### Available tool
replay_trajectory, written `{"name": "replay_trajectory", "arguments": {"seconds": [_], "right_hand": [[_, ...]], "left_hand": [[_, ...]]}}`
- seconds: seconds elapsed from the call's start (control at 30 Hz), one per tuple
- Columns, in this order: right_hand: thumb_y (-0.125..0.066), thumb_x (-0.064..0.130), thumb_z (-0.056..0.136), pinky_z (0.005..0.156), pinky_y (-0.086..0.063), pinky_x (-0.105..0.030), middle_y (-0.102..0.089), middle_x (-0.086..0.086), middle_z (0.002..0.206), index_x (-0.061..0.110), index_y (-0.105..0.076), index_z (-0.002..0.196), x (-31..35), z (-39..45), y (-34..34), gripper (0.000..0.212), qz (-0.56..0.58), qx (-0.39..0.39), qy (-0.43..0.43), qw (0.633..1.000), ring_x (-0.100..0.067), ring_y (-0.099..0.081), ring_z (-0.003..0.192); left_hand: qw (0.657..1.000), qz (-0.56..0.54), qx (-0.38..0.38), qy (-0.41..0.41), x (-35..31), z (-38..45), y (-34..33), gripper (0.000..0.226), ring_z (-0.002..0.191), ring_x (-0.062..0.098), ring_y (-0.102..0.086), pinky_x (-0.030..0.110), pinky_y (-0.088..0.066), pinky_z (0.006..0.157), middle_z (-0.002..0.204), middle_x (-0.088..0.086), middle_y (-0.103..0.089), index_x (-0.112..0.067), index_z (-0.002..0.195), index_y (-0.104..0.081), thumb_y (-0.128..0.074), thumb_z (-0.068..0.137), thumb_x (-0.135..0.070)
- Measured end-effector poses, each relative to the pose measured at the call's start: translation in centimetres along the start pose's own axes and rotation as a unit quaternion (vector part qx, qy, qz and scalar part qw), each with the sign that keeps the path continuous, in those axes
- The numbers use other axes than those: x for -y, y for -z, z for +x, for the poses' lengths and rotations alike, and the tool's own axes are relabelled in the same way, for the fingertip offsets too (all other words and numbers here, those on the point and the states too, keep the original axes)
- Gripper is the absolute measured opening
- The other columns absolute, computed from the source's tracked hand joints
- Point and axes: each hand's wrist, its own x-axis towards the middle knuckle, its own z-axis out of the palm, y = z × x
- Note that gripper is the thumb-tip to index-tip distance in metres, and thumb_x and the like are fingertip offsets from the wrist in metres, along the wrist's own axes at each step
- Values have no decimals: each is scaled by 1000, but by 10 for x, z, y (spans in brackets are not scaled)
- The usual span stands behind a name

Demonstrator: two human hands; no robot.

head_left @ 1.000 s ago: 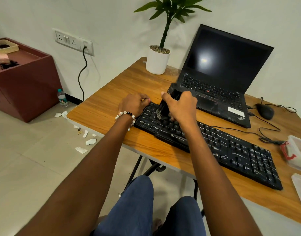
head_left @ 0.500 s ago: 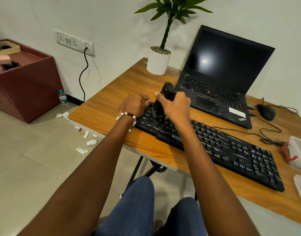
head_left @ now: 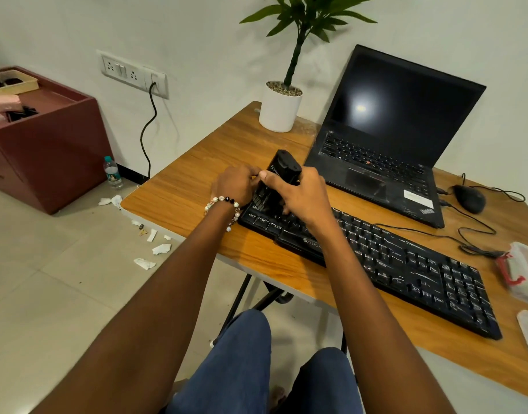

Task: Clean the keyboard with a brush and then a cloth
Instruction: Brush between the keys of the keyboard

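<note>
Wooden desk (head_left: 179,192) against a white wall, ThinkPad laptop (head_left: 385,162) at the back. Black Zebronics keyboard (head_left: 406,264) lies diagonally in front. Left hand (head_left: 236,183) curls over its far-left end, probably steadying it, while right hand (head_left: 301,195) grips a black brush (head_left: 274,186), bristles down on the keys.

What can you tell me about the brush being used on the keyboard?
The brush is black with a chunky, plastic-looking handle bearing a small pale logo. The right hand grips it tilted, bristles down on the left end of the black keyboard. The left hand rests just beside it.
</note>
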Motion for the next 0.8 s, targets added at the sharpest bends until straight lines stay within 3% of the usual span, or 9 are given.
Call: {"name": "replay_trajectory", "arguments": {"seconds": [0.07, 0.2, 0.27, 0.37, 0.53, 0.63, 0.7, 0.8], "right_hand": [[-73, 37, 86, 45, -43, -27, -58, -1, 55, 6, -65, 73, -1, -2, 0, 34, -5, 27, 10, 1000, -9, -51, 42], [-76, 36, 83, 46, -45, -25, -66, -8, 66, 0, -65, 81, 1, 4, 16, 38, -30, 73, -12, 997, -10, -59, 51], [-76, 38, 82, 47, -46, -20, -68, -5, 71, 4, -64, 80, 1, 8, 20, 36, -20, 36, -9, 999, -6, -61, 55], [-75, 42, 82, 49, -45, -25, -63, -2, 66, 1, -61, 75, 0, 8, 12, 43, -7, -15, 4, 1000, -7, -56, 52], [-75, 37, 85, 51, -43, -33, -61, -15, 67, -10, -60, 83, 1, 0, -1, 49, -14, 64, 21, 998, -20, -55, 55], [-76, 36, 83, 54, -47, -32, -69, -17, 77, -3, -64, 86, 6, 5, 11, 41, -30, 110, 14, 993, -19, -61, 60], [-77, 36, 82, 53, -49, -26, -70, -9, 78, 4, -65, 82, 7, 8, 18, 33, -19, 89, 2, 996, -14, -64, 63], [-75, 39, 83, 50, -46, -21, -67, -6, 74, -1, -63, 82, 5, 9, 13, 41, -10, -1, 3, 1000, -12, -61, 61]], "left_hand": [[1000, -3, 9, -2, 0, 0, 1, 27, 100, 31, -61, 33, -39, 68, 110, 11, -68, -22, 119, -65, -48, 98, -22], [999, -42, 7, 1, 1, 0, 2, 28, 99, 25, -63, 29, -38, 68, 111, 4, -69, -27, 118, -68, -53, 96, -36], [999, -53, 11, 2, 1, 0, 1, 28, 93, 23, -63, 29, -40, 67, 107, 2, -70, -31, 115, -68, -52, 96, -43], [998, -56, 8, 9, 1, -1, 2, 27, 85, 20, -59, 29, -39, 65, 105, 3, -70, -28, 115, -69, -51, 97, -39], [1000, -15, 15, 24, -1, -1, 5, 28, 100, 31, -61, 32, -40, 70, 112, 11, -67, -19, 119, -65, -49, 97, -14], [999, -26, 14, 15, -1, -2, 5, 28, 102, 29, -62, 30, -39, 69, 114, 9, -68, -23, 120, -65, -51, 96, -21], [999, -46, 9, 12, -2, -3, 3, 27, 97, 26, -62, 30, -38, 67, 109, 7, -69, -25, 119, -67, -52, 97, -31], [999, -52, 2, 14, -1, -3, 3, 28, 93, 24, -62, 30, -39, 67, 107, 6, -70, -27, 119, -67, -51, 97, -38]]}}
